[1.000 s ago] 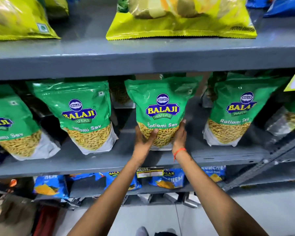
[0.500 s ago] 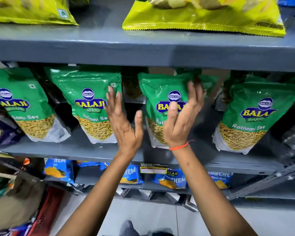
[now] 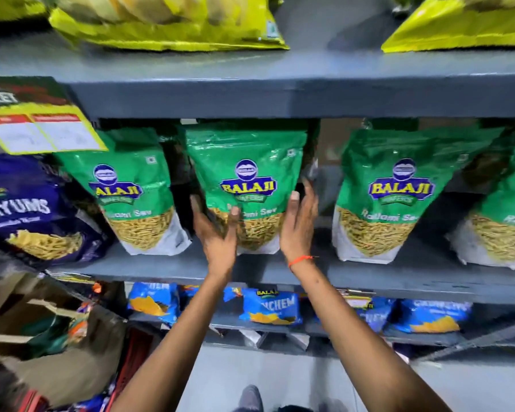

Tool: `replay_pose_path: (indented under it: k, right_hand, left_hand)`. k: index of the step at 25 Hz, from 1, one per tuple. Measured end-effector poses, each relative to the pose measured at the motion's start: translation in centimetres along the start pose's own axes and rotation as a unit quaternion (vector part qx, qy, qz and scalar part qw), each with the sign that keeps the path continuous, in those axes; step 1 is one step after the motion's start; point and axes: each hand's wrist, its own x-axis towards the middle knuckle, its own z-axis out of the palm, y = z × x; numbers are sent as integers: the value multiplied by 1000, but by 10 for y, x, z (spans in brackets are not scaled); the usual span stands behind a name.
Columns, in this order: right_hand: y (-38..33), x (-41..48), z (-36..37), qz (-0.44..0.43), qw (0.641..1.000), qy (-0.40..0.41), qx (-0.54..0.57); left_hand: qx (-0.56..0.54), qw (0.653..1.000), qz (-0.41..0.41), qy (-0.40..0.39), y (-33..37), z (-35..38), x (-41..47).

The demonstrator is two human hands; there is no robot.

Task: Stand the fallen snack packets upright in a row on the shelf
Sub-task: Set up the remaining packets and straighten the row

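Observation:
Several green Balaji Ratlami Sev packets stand in a row on the grey middle shelf [image 3: 161, 270]. My left hand [image 3: 217, 233] and my right hand [image 3: 298, 224] clasp the lower sides of the middle green packet [image 3: 247, 173], which stands upright with its base on the shelf. My thumbs lie across its front. Another green packet [image 3: 133, 188] leans slightly to its left. Two more green packets [image 3: 399, 191] [image 3: 512, 221] stand to its right, the last one cut off by the frame edge.
A purple snack packet [image 3: 27, 209] lies tilted at the far left under a yellow price tag [image 3: 42, 132]. Yellow packets [image 3: 167, 22] lie on the upper shelf, blue packets [image 3: 271, 307] on the lower one. A cardboard box [image 3: 57, 346] sits at the bottom left.
My hands let go of one green packet, opened, moved left and closed on the neighbouring green packet. The view has swung left, which brings the purple packet and price tag into sight.

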Motion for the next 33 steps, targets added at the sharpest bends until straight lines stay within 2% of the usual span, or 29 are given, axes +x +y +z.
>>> replay_pose_path:
  k: [2,4,9,12,13,15,17,18,21,25,27,28,30,31,32,33]
  right_hand:
    - [3,-2,15,194,974,-2,118]
    - [10,-5,25,276,943,-2,189]
    - [22,-9,30,315,933,34,170]
    - [22,-10,25,292,940,43,169]
    - [16,-13,21,245,955,66,155]
    - [-8,-17,13,53,988,127,68]
    - [-33,-19,13,-163,980,113,-18]
    - [-47,-21,16,-230,969,86,-38]
    - [-72,-30,44,-315,948,17,-42]
    - [-82,-46,97,-368,925,-84,-41]
    - [-77,-56,126,-309,943,-120,-28]
    - [-72,-61,140,-245,961,-127,-17]
    - [-61,-71,165,-46,987,-148,47]
    - [-54,-75,176,77,978,-163,107]
    - [-45,-77,187,183,951,-184,168]
    - [-37,-79,196,247,925,-193,214]
  left_hand:
    - [-43,993,-75,-86,-13,-9,3]
    - [-60,983,-91,-146,-18,-11,3]
    - [-85,978,-56,-180,-17,-8,-2]
    - [-112,974,-85,-177,-14,-9,-3]
    - [-91,983,-78,-142,-13,-10,-4]
    - [-23,998,-30,-43,-5,-17,-2]
    - [36,996,80,19,9,-29,6]
    - [66,988,133,41,15,-36,11]
    - [122,965,210,99,26,-60,32]
    - [174,955,172,167,5,-106,57]
    - [177,961,122,172,-12,-125,66]
    - [162,967,95,172,-21,-133,70]
    - [81,985,29,151,-34,-148,78]
    - [39,990,-22,133,-36,-153,81]
    - [3,991,-84,108,-36,-156,83]
    - [-31,986,-141,88,-37,-158,84]
